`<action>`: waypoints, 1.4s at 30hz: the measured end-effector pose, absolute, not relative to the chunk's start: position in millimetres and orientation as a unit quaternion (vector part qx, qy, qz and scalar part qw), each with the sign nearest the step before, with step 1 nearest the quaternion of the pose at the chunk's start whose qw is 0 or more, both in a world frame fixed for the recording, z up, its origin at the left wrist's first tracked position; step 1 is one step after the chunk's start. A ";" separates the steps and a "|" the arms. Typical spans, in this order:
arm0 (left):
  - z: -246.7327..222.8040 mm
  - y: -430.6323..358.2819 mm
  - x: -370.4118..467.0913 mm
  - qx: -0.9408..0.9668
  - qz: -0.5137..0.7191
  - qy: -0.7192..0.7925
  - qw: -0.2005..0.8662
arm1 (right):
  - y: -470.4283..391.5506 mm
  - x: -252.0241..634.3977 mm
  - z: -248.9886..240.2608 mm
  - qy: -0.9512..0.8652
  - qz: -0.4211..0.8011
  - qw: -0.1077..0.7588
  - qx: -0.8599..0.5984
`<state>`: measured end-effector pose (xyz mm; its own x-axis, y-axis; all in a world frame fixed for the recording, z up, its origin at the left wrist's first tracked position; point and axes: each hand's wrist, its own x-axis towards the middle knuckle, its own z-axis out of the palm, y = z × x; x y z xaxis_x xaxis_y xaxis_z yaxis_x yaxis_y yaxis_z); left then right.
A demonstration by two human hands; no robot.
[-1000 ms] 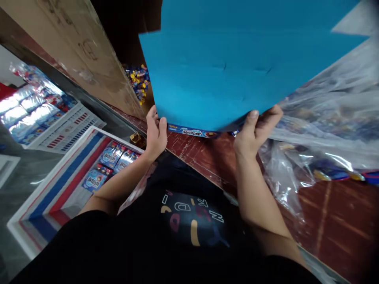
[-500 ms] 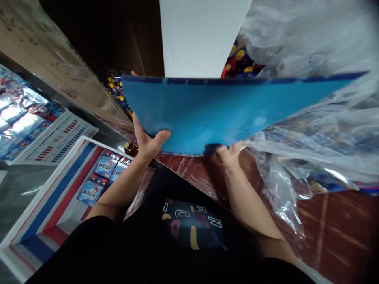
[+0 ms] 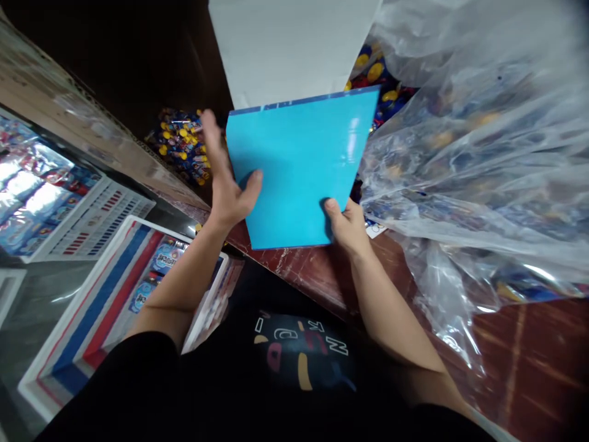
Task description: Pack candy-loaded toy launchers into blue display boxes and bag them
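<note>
In front of me stands a bright blue cardboard box (image 3: 299, 172), its blue face towards me. A pale grey-white panel (image 3: 294, 49) rises behind its upper edge; whether they are joined I cannot tell. My left hand (image 3: 227, 187) is open at the box's left edge, thumb over the blue face and the other fingers stretched upward, slightly blurred. On the right edge my right hand (image 3: 347, 224) is closed, thumb on the face and fingers curled round the side. Behind the left hand lies a heap of small wrapped candies (image 3: 181, 144) with yellow, red and blue colours.
A large brown carton (image 3: 105, 135) borders the left. Clear plastic bags (image 3: 460, 172) of colourful packets fill the right of the reddish-brown tabletop (image 3: 519, 356). Down at the left are a striped white crate (image 3: 87, 331) with blue packets and another white crate (image 3: 87, 227) of packets.
The blue face has changed from a wide shape stretching far right to a narrower, squarer one. My left hand has risen, its fingers lifting off the edge; the right now grips the right side.
</note>
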<state>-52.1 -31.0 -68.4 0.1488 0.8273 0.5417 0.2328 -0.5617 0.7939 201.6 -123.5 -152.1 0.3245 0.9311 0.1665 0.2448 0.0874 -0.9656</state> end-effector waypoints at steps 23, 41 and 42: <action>-137.9 -153.5 -57.0 0.734 0.431 0.452 0.268 | -199.4 229.6 -143.0 -0.545 0.119 0.376 -0.740; -10.1 -29.3 -47.1 0.835 0.258 0.482 0.060 | -183.8 217.7 -136.1 -0.552 0.183 0.323 -0.747; -11.6 -11.1 -37.4 0.847 0.306 0.432 0.050 | -183.7 216.7 -137.7 -0.550 0.178 0.326 -0.748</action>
